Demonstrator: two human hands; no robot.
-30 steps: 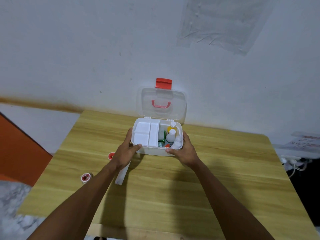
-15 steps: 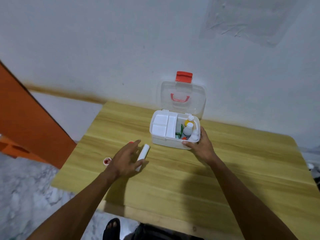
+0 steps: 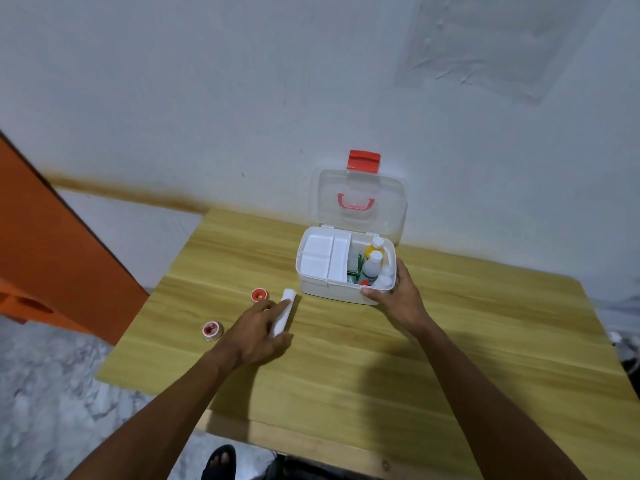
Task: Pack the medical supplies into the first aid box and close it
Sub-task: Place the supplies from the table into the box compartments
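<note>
The white first aid box stands open near the table's far edge, its clear lid with a red latch leaning back against the wall. A white divided tray fills its left half; small bottles and green packets fill the right. My right hand grips the box's front right corner. My left hand closes around a white bandage roll lying on the table left of the box. Two red-centred tape rolls lie further left.
The wooden table sits against a white wall. An orange panel stands to the left over a marbled floor. A foot shows below the table's near edge.
My left hand left the box, moved down and left, and has closed on the white bandage roll. My right hand stays on the box. The view has shifted left.
</note>
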